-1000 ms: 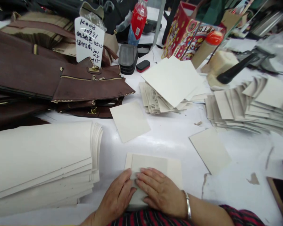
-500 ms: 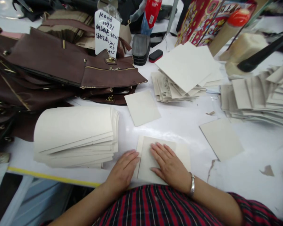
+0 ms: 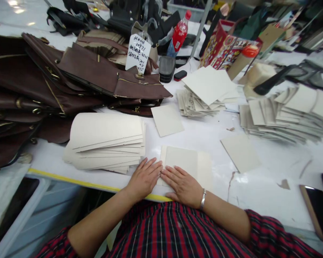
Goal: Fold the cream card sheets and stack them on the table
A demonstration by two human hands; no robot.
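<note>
Grey card (image 3: 182, 157) sits on cream paper (image 3: 204, 165); our left hand (image 3: 143, 179) and right hand (image 3: 185, 187), open, seem to steady it; lifting would need pinching.

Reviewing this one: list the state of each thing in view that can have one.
Left hand: open, palm down, fingers extended
Right hand: open, palm down on the grey card
Grey card: flat, on a wider, paler sheet
Paler sheet: flat, partly covered
Large sheets: bent over, layered
Right-hand stack: fanned out, uneven
Red-labelled bottle: capped
Phone: screen dark
Brown bag pieces: heaped, overlapping
</note>
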